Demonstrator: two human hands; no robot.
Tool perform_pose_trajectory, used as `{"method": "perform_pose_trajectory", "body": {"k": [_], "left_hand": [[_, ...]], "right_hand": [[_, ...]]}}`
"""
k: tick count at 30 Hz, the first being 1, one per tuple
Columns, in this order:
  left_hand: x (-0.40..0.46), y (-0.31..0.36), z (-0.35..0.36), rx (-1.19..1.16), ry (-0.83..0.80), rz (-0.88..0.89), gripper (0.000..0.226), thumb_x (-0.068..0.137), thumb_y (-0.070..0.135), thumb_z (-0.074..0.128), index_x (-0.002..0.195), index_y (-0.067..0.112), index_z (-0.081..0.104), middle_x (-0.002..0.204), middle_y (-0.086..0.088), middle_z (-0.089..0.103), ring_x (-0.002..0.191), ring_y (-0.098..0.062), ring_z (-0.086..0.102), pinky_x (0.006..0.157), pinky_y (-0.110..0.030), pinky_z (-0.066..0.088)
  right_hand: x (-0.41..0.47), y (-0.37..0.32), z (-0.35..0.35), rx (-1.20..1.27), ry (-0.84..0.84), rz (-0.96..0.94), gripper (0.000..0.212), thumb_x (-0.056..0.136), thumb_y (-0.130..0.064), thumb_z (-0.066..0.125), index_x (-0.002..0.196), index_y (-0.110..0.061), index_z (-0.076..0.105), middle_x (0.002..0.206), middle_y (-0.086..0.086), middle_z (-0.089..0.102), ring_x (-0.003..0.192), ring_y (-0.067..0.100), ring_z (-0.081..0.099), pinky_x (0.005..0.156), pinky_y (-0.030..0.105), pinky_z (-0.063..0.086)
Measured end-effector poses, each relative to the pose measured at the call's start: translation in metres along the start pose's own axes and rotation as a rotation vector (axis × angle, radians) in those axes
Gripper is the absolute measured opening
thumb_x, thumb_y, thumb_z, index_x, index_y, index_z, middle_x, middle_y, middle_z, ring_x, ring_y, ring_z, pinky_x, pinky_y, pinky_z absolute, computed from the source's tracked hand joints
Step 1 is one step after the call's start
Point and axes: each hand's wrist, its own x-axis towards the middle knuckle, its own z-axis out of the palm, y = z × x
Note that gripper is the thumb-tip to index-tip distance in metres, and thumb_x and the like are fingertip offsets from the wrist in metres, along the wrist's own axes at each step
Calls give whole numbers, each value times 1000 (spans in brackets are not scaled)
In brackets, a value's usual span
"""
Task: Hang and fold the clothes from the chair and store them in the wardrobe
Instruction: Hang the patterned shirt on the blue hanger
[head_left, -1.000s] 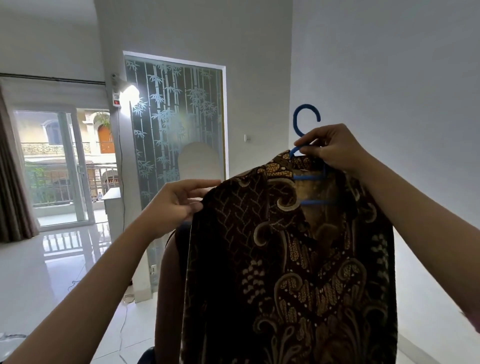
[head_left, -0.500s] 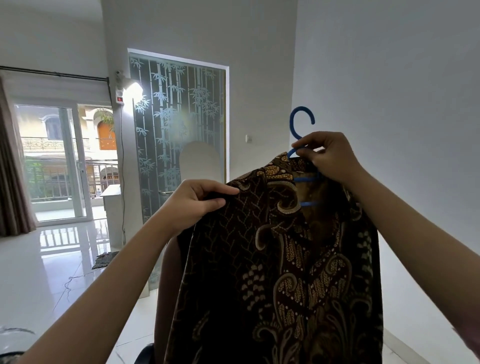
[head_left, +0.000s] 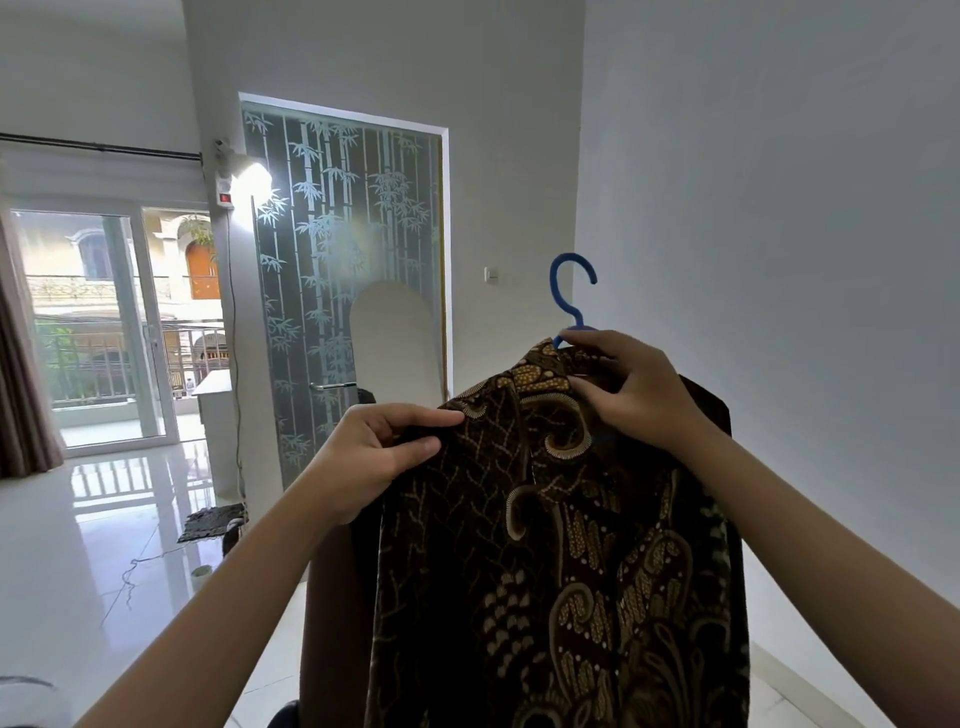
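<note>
Left hand (head_left: 371, 457): nearest item, arm reaching up from lower left; fingers curled, thumb and forefinger pinching the shoulder edge of the batik shirt.
Right hand (head_left: 636, 395): arm reaching in from lower right; fingers bent over the collar, gripping cloth at the neck just below the hanger's hook.
Batik shirt (head_left: 561, 571): dark brown cloth with gold and tan leaf and scroll motifs; held up in the air between both hands, draped over the hanger, hanging straight down past the lower edge of view.
Blue hanger (head_left: 566, 291): plastic; hook upright and open to the right, rising above the right hand; body hidden under the shirt.
Chair (head_left: 332, 623): brown back, just behind the shirt's left side; seat mostly hidden.
Floor (head_left: 104, 545): glossy white tile, reflecting the window light.
Cable (head_left: 135, 569): thin, trailing loosely across the tile at left.
Mat (head_left: 210, 522): small, dark, on the floor near the base of the glass door.
Glass door (head_left: 343, 270): frosted panel with bamboo pattern, in the wall straight ahead.
Wall lamp (head_left: 249, 179): lit, mounted beside the glass door's upper left.
Sliding door (head_left: 93, 332): clear glass, far left, with a balcony railing beyond.
Curtain (head_left: 21, 384): brownish, at the far left edge.
</note>
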Motion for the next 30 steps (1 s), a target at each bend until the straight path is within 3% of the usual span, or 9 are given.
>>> {"method": "perform_pose_trajectory", "body": {"k": [5, 7, 10, 16, 17, 19, 21, 26, 30], "left_hand": [[-7, 2, -5, 14, -10, -2, 46, 83, -12, 58, 87, 29, 77, 96, 0, 75, 97, -13, 68, 84, -20, 53], [-12, 4, -9, 2, -23, -2, 45, 83, -12, 57, 88, 28, 77, 96, -1, 75, 96, -13, 69, 83, -19, 53], [-22, 10, -20, -40, -40, -8, 42, 83, -13, 56, 88, 24, 77, 95, -1, 75, 96, -13, 69, 80, -17, 53], [-49, 31, -57, -89, -101, 22, 41, 83, -12, 56, 89, 23, 77, 96, 1, 75, 96, -12, 68, 79, -17, 53], [-54, 34, -65, -101, -113, 21, 41, 83, -11, 56, 88, 24, 77, 96, 1, 75, 97, -11, 68, 79, -17, 53], [-65, 40, -81, -129, -142, 16, 42, 83, -10, 55, 87, 25, 77, 95, 3, 75, 97, -10, 68, 79, -17, 53], [-75, 45, -94, -163, -180, 15, 38, 81, -7, 56, 87, 25, 77, 95, 3, 74, 97, -10, 68, 79, -18, 54], [-96, 60, -107, -258, -272, 56, 29, 74, 9, 59, 87, 26, 77, 100, 2, 74, 100, -11, 67, 82, -18, 53], [-108, 80, -99, -334, -334, 107, 35, 83, -1, 54, 91, 25, 77, 99, 1, 74, 97, -11, 68, 79, -17, 53]], "right_hand": [[-8, -15, 0, 117, -54, 19, 53, 82, -50, 62, 131, -31, 53, 126, -6, 56, 121, 10, 52, 107, 40, 42], [-11, -28, 3, 116, -55, 36, 57, 81, -55, 62, 132, -35, 50, 125, -6, 53, 121, 10, 49, 108, 36, 39], [-17, -50, 11, -75, -25, 8, 68, 72, -51, 75, 133, -37, 49, 117, -2, 47, 115, 15, 46, 105, 31, 38], [-22, -105, 29, -235, 143, -41, 69, 66, -48, 80, 129, -26, 59, 114, 4, 50, 112, 22, 49, 103, 45, 43], [-23, -116, 32, -271, 163, -50, 70, 66, -52, 77, 128, -26, 59, 115, 4, 52, 112, 22, 49, 106, 48, 39], [-26, -136, 34, -391, 203, -69, 74, 64, -64, 69, 127, -26, 60, 115, 3, 57, 113, 19, 52, 114, 49, 19], [-32, -156, 35, -487, 233, -77, 77, 63, -70, 65, 127, -27, 60, 116, 1, 60, 113, 16, 55, 112, 44, 6], [-50, -207, 27, -583, 313, -71, 74, 65, -66, 68, 127, -26, 59, 115, 2, 59, 111, 16, 55, 111, 41, 12], [-65, -253, 2, -718, 347, -48, 73, 68, -63, 69, 128, -24, 59, 117, 3, 59, 113, 17, 54, 112, 53, 17]]}}
